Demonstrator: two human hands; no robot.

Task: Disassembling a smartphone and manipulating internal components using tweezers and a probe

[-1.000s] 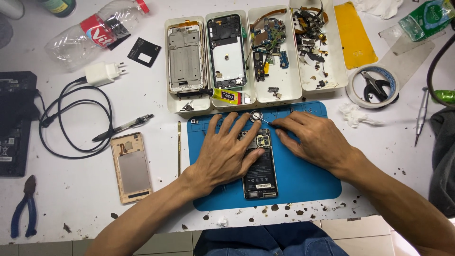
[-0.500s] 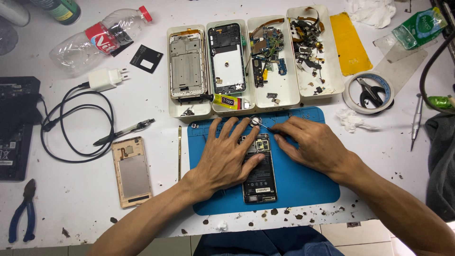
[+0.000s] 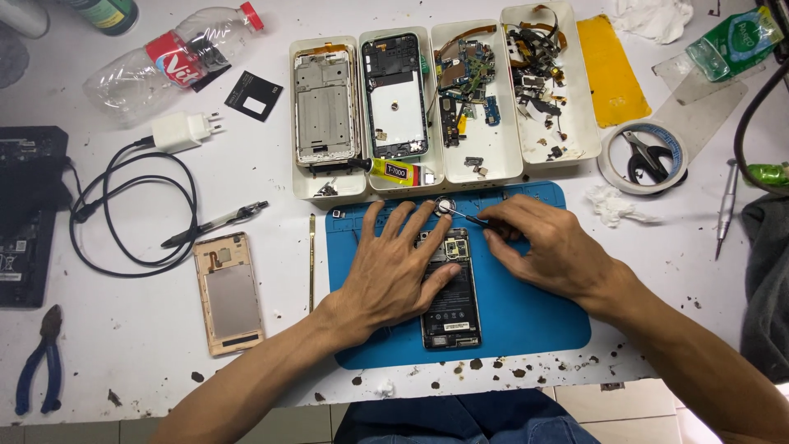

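An opened phone with its back removed lies on a blue work mat. My left hand lies flat on the phone's left side with fingers spread, pressing it to the mat. My right hand grips thin tweezers whose tip reaches a small round part at the mat's top edge, just above the phone.
Several white trays behind the mat hold phone frames, circuit boards and a glue tube. A gold back cover, a thin pry tool, a pen, charger with cable, pliers, a plastic bottle and a tape roll with scissors lie around.
The view shifted slightly; both hands stay on the phone. The right hand with the tweezers has edged a little toward the round part.
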